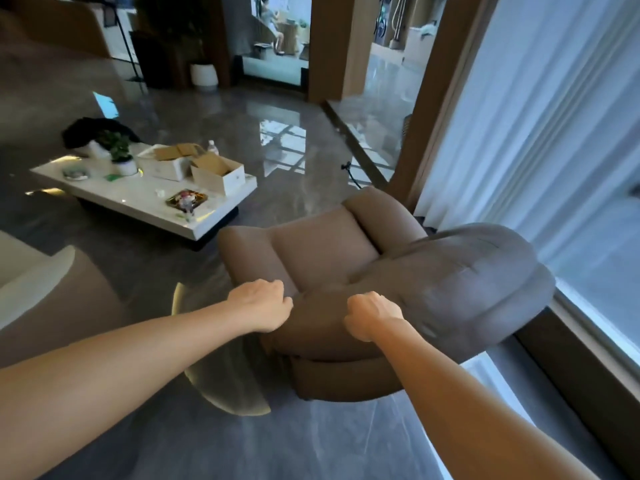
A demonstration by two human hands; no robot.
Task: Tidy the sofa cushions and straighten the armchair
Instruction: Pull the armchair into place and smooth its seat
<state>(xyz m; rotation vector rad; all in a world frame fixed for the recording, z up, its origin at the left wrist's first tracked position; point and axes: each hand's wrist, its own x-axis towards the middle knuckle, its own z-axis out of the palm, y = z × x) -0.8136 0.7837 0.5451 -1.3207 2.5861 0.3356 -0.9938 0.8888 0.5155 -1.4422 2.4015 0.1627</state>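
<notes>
A taupe padded armchair (325,251) stands on the grey floor in front of me, its seat facing away toward the coffee table. Its thick rounded backrest (467,282) bulges toward the window on the right. My left hand (261,303) grips the chair's near armrest where it meets the backrest, fingers curled over the edge. A hand's width to the right, my right hand (372,317) is closed on the lower edge of the backrest. Both arms are stretched out. Part of a pale sofa (38,282) shows at the left edge.
A white low coffee table (145,202) holds open cardboard boxes (216,174), a potted plant (121,154) and a snack tray. White curtains (540,116) and a window sill run along the right. A round base plate (221,386) lies under the chair. A person sits far back.
</notes>
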